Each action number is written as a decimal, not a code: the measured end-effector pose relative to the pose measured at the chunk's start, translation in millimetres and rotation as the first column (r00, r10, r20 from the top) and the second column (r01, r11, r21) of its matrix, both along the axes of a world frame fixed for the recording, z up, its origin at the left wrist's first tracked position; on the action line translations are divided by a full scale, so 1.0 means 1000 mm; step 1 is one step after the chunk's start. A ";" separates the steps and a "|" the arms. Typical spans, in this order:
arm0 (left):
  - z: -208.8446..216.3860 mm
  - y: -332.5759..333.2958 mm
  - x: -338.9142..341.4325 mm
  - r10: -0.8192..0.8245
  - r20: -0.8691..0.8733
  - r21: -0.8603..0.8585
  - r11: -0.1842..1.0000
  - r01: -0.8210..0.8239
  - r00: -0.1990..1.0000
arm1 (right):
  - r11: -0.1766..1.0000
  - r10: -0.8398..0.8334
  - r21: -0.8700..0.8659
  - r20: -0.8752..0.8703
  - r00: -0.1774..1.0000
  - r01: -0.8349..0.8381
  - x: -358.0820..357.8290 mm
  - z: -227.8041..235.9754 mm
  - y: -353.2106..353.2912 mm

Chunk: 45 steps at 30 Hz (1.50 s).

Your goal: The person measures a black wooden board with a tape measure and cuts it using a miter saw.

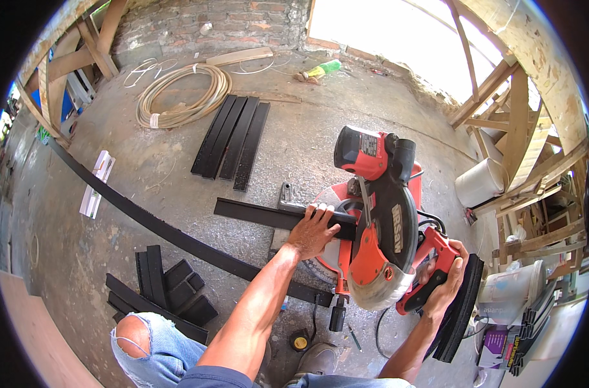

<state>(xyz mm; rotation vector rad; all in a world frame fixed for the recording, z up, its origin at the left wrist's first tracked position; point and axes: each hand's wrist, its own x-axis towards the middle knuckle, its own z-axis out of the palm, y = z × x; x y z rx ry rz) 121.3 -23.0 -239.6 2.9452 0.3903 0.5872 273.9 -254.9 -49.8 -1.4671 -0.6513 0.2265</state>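
A red and black miter saw (378, 155) stands on the floor in front of me. My left hand (312, 231) presses a black strip (246, 212) down on the saw's table, its fingers bent over the strip and its thumb toward the blade guard. One end of that strip reaches out to the left; the other is hidden under the saw head. My right hand (451, 281) is wrapped round the saw's red and black handle (440, 255). A long black strip (178, 236) curves across the floor under my left forearm. By my right wrist lie more black strips (461, 317).
Several black lengths (233, 139) lie side by side beyond the saw. Short black pieces (168, 284) are piled near my knee. A tape measure (299, 341), a coiled hose (184, 97), a green bottle (325, 69), a white bucket (482, 183) and timber (520, 123) stand around.
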 end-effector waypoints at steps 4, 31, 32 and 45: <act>0.001 -0.001 0.001 0.007 -0.003 -0.006 1.000 -0.007 1.000 | 1.000 0.015 0.028 0.010 1.000 -0.015 -0.002 -0.012 -0.006; 0.001 -0.002 0.000 0.018 -0.032 0.039 0.999 -0.016 0.999 | 0.997 -0.010 -0.082 -0.044 0.999 0.007 0.016 0.042 0.023; 0.000 -0.002 0.001 0.021 -0.022 0.050 0.999 -0.020 1.000 | 0.998 -0.003 -0.069 -0.037 0.999 0.000 0.016 0.041 0.022; 0.001 -0.001 0.000 0.012 -0.016 0.029 1.000 -0.011 1.000 | 0.999 -0.049 -0.016 -0.019 0.999 0.049 -0.002 0.005 0.003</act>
